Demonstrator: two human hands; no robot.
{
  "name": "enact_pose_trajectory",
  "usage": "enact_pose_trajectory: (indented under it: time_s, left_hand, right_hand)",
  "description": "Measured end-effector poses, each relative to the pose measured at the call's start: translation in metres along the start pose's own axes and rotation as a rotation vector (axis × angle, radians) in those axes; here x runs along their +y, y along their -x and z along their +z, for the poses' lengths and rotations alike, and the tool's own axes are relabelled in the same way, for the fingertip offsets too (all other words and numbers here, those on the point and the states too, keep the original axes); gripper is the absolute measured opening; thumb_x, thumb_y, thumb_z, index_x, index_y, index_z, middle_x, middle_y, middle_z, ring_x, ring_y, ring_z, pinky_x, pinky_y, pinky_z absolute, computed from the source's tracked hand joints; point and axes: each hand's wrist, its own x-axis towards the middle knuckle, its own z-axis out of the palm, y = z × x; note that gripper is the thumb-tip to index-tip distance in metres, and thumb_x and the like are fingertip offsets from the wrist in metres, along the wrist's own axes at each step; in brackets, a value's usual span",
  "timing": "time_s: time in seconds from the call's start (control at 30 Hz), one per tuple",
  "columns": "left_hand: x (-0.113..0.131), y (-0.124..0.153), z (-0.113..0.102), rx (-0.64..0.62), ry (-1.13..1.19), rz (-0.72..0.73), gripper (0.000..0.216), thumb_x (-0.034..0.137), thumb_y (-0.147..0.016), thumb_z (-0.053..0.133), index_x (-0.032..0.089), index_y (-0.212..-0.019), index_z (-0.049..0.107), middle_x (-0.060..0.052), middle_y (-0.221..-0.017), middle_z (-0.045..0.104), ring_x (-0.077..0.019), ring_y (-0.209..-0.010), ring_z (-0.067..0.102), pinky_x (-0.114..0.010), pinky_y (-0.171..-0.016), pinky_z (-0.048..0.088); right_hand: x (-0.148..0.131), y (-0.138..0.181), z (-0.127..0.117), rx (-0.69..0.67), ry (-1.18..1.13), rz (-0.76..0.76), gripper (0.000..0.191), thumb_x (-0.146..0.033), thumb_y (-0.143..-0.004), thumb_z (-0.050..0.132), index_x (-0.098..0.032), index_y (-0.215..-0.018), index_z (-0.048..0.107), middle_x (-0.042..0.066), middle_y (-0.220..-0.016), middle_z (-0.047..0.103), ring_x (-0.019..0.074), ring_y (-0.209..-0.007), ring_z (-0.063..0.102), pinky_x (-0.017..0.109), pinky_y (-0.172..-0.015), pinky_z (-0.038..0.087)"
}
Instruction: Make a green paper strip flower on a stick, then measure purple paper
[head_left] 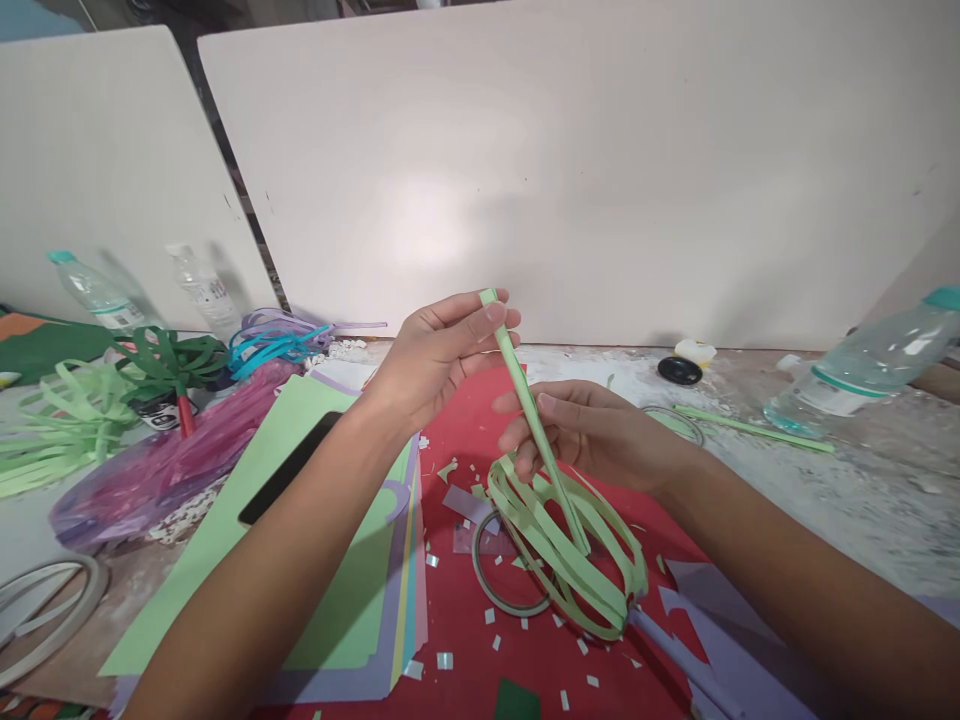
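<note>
My left hand pinches the top end of a long, narrow light green paper strip, which looks folded or layered. Lower down, my right hand has thumb and fingers closed around the strip's middle. It slants down to the right, its lower end in front of a bunch of light green paper loops. A rolled purple paper stick joins the loops at their lower right end. Partly behind the loops lies a roll of tape. Small paper scraps are scattered over a red sheet.
Coloured paper sheets with a black phone-like object lie left. Beyond are pink plastic wrap, paper tassels and plastic bottles. Rightward are another bottle, a green strip and a black round lid.
</note>
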Motion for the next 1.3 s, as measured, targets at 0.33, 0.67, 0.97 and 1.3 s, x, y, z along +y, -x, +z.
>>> enact_pose_trajectory:
  time_s: [0.33, 0.67, 0.97, 1.3]
  left_hand:
    - [-0.005, 0.002, 0.005, -0.068, -0.216, 0.062, 0.032, 0.035, -0.083, 0.067, 0.021, -0.112, 0.066, -0.006, -0.106, 0.070, -0.0161, -0.092, 0.067, -0.029, -0.083, 0.055]
    - [-0.008, 0.011, 0.013, -0.160, -0.827, 0.074, 0.019, 0.035, -0.084, 0.061, 0.020, -0.090, 0.073, -0.003, -0.091, 0.072, -0.0140, -0.078, 0.064, -0.025, -0.069, 0.051]
    - [0.000, 0.006, 0.001, -0.018, -1.029, 0.200, 0.018, 0.034, -0.082, 0.063, 0.021, -0.085, 0.075, -0.003, -0.085, 0.072, -0.0141, -0.069, 0.060, -0.027, -0.066, 0.047]
    - [-0.001, -0.008, -0.017, -0.044, -0.180, -0.037, 0.037, 0.032, -0.067, 0.081, 0.023, -0.101, 0.071, -0.002, -0.082, 0.071, -0.0078, -0.059, 0.061, -0.022, -0.057, 0.050]
  right_hand:
    - [0.003, -0.003, -0.001, 0.311, 0.155, -0.114, 0.015, -0.034, -0.084, 0.068, -0.023, -0.092, 0.074, 0.000, -0.078, 0.063, 0.0089, -0.068, 0.055, 0.023, -0.066, 0.048]
    - [-0.011, 0.001, -0.010, 0.595, 0.316, -0.347, 0.014, -0.032, -0.083, 0.069, -0.024, -0.094, 0.072, -0.001, -0.070, 0.061, 0.0098, -0.059, 0.051, 0.025, -0.055, 0.042]
    - [-0.022, 0.002, -0.025, 0.734, 0.282, -0.405, 0.006, -0.023, -0.077, 0.071, -0.020, -0.080, 0.066, 0.001, -0.067, 0.066, 0.0107, -0.051, 0.057, 0.024, -0.043, 0.040]
    - [-0.029, 0.006, -0.033, 0.691, -0.009, -0.353, 0.009, -0.022, -0.077, 0.069, -0.026, -0.083, 0.064, -0.003, -0.075, 0.068, 0.0104, -0.061, 0.064, 0.022, -0.048, 0.048]
